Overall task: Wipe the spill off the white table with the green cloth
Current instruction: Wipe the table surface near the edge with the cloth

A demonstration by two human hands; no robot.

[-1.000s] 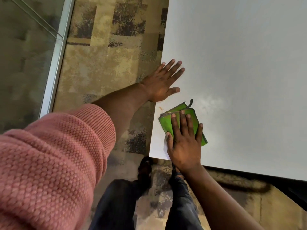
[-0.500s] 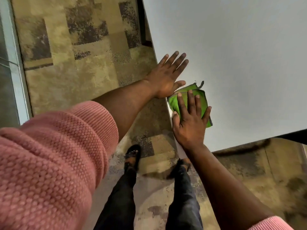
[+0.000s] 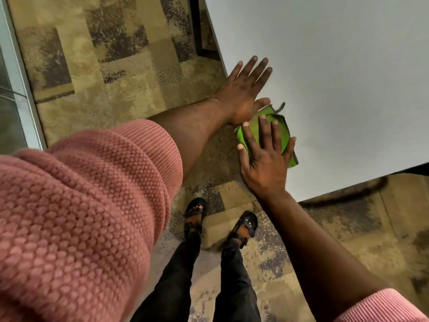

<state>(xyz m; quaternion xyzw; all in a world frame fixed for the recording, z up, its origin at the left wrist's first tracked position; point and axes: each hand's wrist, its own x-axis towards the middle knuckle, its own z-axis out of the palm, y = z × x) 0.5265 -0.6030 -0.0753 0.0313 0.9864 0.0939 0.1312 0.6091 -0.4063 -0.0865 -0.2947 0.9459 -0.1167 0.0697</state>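
Cloth: the folded green cloth is pressed flat at the near left corner of the white table, its left edge at the table's rim, a small loop sticking out beyond the fingertips.
Right hand: the right hand is laid palm-down on the cloth, fingers splayed and extended, not curled around it; the cloth is held by pressure alone.
Left hand: the left hand is planted flat on the table just beyond the cloth, fingers straight and close together, thumb nearly touching the fold.
Handling: the cloth is judged light, soft and limp; it is best driven from above under a flat palm, since a pinched corner would likely unfold it.
Spill: none can be made out around the fingers.
Surroundings: patterned carpet and sandalled feet are seen below.
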